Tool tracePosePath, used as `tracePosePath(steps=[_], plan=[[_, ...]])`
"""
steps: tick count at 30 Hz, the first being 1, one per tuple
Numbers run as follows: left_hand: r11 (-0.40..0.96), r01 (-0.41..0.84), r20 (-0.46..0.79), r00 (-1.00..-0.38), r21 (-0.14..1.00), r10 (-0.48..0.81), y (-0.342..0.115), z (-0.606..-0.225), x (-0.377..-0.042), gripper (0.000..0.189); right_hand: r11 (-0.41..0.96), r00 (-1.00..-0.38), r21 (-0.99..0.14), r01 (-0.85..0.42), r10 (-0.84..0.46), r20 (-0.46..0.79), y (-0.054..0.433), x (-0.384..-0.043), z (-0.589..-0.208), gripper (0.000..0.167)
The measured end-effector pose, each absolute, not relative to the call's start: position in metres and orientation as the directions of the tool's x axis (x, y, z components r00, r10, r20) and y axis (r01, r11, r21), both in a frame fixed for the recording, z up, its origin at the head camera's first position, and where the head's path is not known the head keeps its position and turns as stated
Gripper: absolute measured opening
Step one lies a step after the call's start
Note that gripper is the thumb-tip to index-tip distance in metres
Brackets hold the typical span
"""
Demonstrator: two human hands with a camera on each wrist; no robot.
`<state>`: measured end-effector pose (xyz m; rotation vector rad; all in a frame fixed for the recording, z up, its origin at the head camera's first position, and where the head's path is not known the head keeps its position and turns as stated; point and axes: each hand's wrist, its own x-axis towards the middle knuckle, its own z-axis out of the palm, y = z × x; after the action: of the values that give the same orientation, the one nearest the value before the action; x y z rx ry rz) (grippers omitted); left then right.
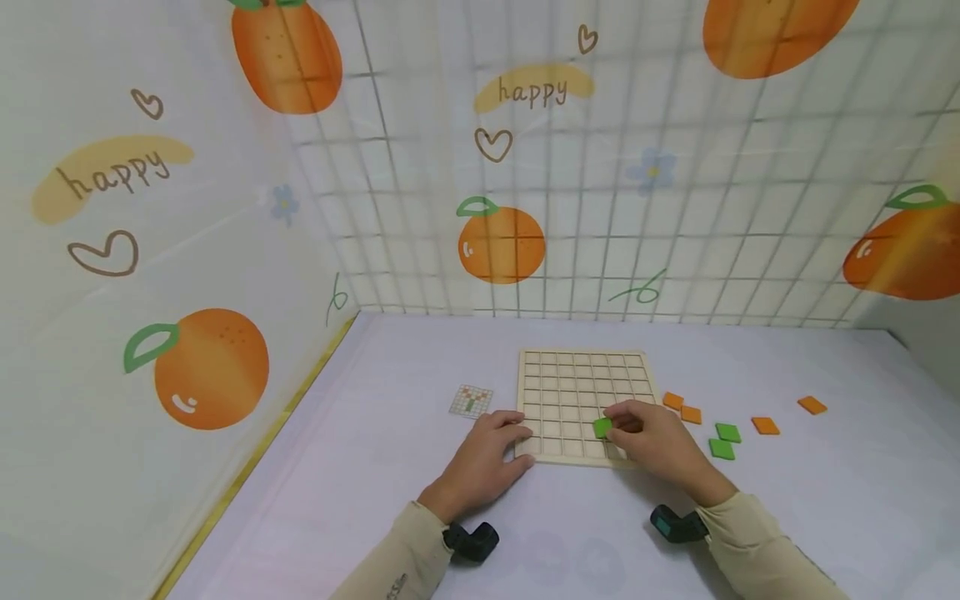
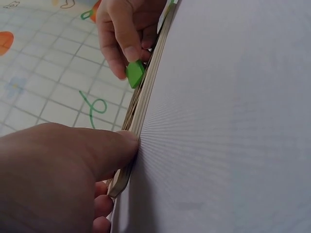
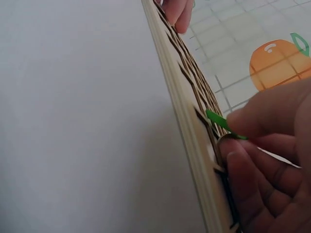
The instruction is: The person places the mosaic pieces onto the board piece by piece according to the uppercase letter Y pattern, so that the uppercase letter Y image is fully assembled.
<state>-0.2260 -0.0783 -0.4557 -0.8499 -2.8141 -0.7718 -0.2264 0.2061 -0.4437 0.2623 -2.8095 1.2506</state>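
A pale wooden grid board (image 1: 562,392) lies flat on the table. At its near left corner my left hand (image 1: 491,458) holds it, thumb against the front edge and fingers at the left side; the thumb (image 2: 114,148) shows close up in the left wrist view. Thumb and forefinger of my right hand (image 1: 660,442) pinch a green square tile (image 1: 602,428). That tile is tilted over the board's near right part, and its lower edge looks close to the grid in the right wrist view. Whether it touches the grid I cannot tell.
Right of the board lie two green tiles (image 1: 722,449) and several orange tiles (image 1: 766,426). A small printed pattern card (image 1: 472,401) lies left of the board. Behind the table (image 1: 360,383) hangs a curtain (image 1: 420,192) printed with oranges.
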Motion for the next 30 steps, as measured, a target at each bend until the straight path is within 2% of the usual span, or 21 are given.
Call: tracePosePath(steps=[30], plan=[[0.694,0.538,0.240,-0.840,0.479,0.486,-0.0765,-0.4594,-0.2281,0.036,0.672,-0.977,-0.710,-0.209,-0.169,0.128,0.2053,-0.2283,-0.4430,0.030]])
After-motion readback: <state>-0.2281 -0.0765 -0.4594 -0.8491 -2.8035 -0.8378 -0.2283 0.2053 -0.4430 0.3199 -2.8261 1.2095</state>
